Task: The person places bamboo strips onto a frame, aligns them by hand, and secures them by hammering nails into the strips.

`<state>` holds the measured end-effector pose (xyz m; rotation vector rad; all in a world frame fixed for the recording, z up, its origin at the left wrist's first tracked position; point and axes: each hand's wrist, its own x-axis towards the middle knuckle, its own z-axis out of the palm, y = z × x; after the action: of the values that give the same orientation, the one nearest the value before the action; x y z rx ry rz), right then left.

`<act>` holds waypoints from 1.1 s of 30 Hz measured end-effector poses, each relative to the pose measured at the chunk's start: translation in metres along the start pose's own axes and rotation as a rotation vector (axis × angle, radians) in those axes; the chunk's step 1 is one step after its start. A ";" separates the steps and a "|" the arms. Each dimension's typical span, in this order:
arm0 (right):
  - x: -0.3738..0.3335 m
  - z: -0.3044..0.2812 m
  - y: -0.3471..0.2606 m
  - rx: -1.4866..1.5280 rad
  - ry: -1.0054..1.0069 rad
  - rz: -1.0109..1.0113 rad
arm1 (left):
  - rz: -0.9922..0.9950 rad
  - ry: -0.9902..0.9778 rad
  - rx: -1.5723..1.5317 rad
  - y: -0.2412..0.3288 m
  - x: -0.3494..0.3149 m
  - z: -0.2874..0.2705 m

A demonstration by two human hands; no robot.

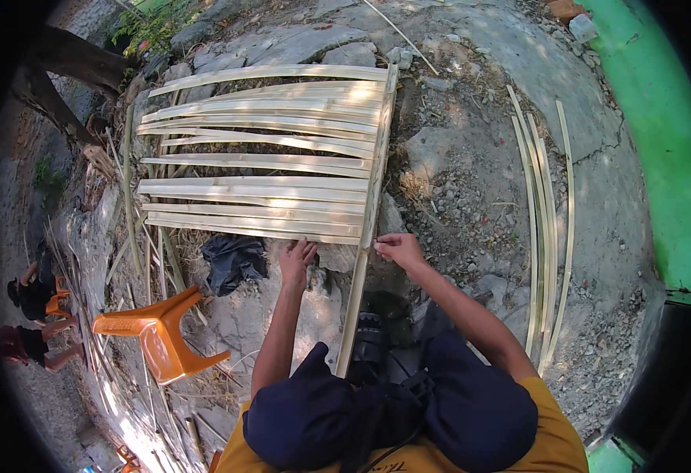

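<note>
Several pale split-bamboo strips (259, 164) lie side by side on the ground, their right ends meeting a long bamboo rail (375, 185) that runs toward me between my legs. At the near edge of this row, the fingertips of my left hand (297, 258) touch the nearest bamboo strip (251, 229), with the fingers loosely stretched. My right hand (401, 251) is closed in a pinch against the right side of the rail, level with that strip's end. Whatever sits between its thumb and finger is too small to make out.
Loose bamboo strips (546, 229) lie on the right, before a green wall (661, 134). An orange plastic chair (164, 335) lies tipped at left, near a black plastic bag (234, 262). Tree trunks (78, 63) stand far left; other people (38, 292) are at the left rim.
</note>
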<state>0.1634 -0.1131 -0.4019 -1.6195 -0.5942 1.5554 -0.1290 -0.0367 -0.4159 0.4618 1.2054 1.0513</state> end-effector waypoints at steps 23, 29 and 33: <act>-0.001 -0.001 -0.002 -0.007 -0.045 0.016 | -0.279 -0.303 0.123 -0.035 -0.018 0.064; -0.002 -0.002 -0.004 -0.053 -0.040 0.024 | -0.272 -0.288 0.184 -0.035 -0.020 0.071; -0.003 0.001 -0.010 -0.041 -0.022 0.072 | -0.267 -0.284 0.201 -0.035 -0.020 0.071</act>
<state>0.1644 -0.1093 -0.3922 -1.6730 -0.5889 1.6247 -0.0495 -0.0544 -0.4086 0.5679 1.0864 0.6157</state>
